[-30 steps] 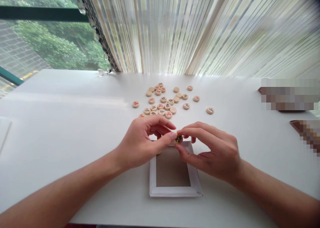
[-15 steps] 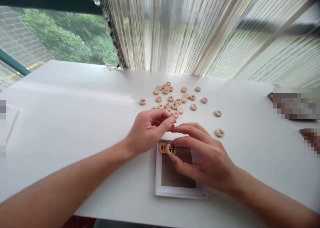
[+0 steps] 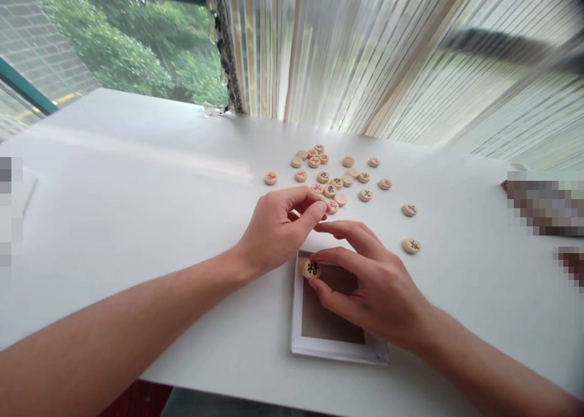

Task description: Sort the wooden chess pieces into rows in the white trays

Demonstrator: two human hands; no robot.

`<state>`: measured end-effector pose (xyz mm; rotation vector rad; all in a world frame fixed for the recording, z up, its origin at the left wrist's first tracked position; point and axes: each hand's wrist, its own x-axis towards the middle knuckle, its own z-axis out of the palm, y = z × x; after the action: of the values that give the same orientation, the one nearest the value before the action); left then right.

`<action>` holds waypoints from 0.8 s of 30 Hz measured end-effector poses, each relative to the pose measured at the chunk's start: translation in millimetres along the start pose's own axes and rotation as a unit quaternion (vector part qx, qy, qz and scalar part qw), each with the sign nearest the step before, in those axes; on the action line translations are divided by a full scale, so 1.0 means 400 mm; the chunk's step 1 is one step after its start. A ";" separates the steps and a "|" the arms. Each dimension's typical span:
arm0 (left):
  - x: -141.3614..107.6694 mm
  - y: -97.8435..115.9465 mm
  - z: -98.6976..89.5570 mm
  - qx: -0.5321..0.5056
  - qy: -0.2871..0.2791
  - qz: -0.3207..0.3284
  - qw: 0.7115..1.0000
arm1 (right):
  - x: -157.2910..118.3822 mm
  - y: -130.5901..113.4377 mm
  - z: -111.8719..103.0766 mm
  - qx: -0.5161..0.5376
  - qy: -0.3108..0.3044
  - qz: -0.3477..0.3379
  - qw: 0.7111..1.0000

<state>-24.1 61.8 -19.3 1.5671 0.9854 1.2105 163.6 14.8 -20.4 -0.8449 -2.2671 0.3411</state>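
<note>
My right hand (image 3: 371,274) pinches a wooden Chinese chess piece (image 3: 312,268) with a black character between thumb and index finger. The piece is at the far left corner of a shallow white box (image 3: 297,319) with a brown bottom. It overlaps another wooden piece (image 3: 302,267), covering most of that one's face. Just beyond the box, my left hand (image 3: 285,225) is closed, thumb against curled fingers; whatever it may hold is hidden. The tips of both hands nearly meet. Several round pieces with red or black characters, such as a red one (image 3: 333,206), lie past my left hand.
More chess pieces spread over the white table (image 3: 137,222), some blank side up. Two black-lettered ones (image 3: 411,245) lie right of my right hand. A string curtain (image 3: 328,58) hangs behind the table. Blurred-out brown objects (image 3: 538,207) sit at the right.
The black-lettered piece in my right hand has shifted left over the red-lettered one, whose character is now covered. The whole view has moved slightly. My left hand stays closed.
</note>
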 end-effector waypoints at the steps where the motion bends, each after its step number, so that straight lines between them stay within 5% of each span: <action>1: 0.000 0.000 0.000 0.001 -0.001 0.002 1.000 | 0.000 0.000 0.001 -0.001 -0.003 0.000 1.000; 24: 0.000 0.003 0.003 0.014 -0.009 -0.001 1.000 | -0.004 0.007 0.000 -0.013 -0.018 0.004 1.000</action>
<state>-23.0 61.2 -18.4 1.5965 0.9965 1.1831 165.8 15.7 -22.4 -0.8686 -2.3062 0.3340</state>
